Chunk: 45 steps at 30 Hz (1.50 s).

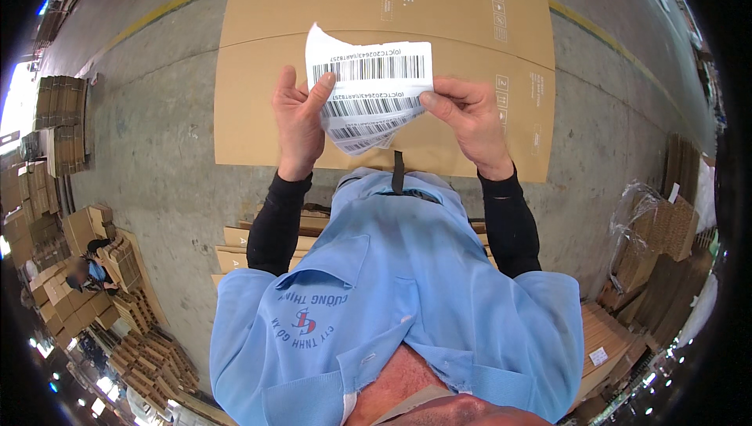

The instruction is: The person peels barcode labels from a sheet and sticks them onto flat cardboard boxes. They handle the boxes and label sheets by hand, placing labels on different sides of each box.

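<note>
A folded strip of white barcode labels (pixel 376 72) is stretched between my two hands, above the flat cardboard. My left hand (pixel 304 116) grips its left edge, thumb on the printed face and the index finger raised. On the other side my right hand (pixel 472 119) pinches the strip's right edge between thumb and fingers. Several label layers fan out at the lower part of the strip. Beneath lies a large flat brown cardboard carton (pixel 266 97) with printed marks and a crease across it. Black sleeves cover both my forearms.
More flat cardboard (pixel 235 238) lies close to my body. Stacked cardboard (pixel 61 105) and pallets (pixel 153 359) stand at the left, where another person (pixel 98 269) is among boxes. At the right are bundled cardboard sheets (pixel 662 230) with clear wrap. A yellow line (pixel 168 7) crosses the concrete floor.
</note>
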### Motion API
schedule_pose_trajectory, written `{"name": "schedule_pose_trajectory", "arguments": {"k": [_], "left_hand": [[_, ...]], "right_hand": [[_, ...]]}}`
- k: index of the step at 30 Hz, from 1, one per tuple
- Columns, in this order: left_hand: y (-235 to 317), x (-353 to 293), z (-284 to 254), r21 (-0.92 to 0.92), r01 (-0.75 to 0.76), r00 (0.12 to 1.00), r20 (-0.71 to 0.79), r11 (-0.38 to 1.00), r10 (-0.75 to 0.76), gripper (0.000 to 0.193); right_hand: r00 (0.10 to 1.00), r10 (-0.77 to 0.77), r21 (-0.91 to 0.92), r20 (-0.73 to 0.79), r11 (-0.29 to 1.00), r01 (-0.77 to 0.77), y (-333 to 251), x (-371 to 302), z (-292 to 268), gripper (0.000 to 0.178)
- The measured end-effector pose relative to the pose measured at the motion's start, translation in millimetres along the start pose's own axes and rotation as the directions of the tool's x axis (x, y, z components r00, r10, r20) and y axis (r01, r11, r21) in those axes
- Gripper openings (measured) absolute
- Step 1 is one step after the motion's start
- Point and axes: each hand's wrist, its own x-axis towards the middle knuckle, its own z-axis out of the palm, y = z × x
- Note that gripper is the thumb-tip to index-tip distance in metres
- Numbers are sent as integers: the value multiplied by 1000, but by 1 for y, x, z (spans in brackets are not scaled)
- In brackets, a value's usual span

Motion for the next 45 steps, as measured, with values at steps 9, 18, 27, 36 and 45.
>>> {"name": "schedule_pose_trajectory", "arguments": {"k": [9, 18, 27, 36, 45], "left_hand": [[4, -26, 29, 684, -729, 519, 527, 26, 673, 42], [-9, -18, 15, 538, -780, 617, 575, 320, 537, 39], [-20, -33, 3, 534, -734, 679, 579, 420, 451, 30], [-23, -36, 4, 545, -604, 790, 504, 582, 348, 5], [-32, -34, 9, 628, -414, 905, 210, 659, 370, 8]], "right_hand": [[991, 24, -37, -128, 999, -29, 6, -7, 31, 19], [967, -246, -505, 71, 827, 248, 6, -9, 33, 11], [957, -257, -575, 137, 766, 288, 21, -18, 37, 7], [954, -188, -605, 233, 740, 294, 23, -16, 25, 12], [993, -45, -559, 110, 823, 99, 30, -22, 19, 34]]}}
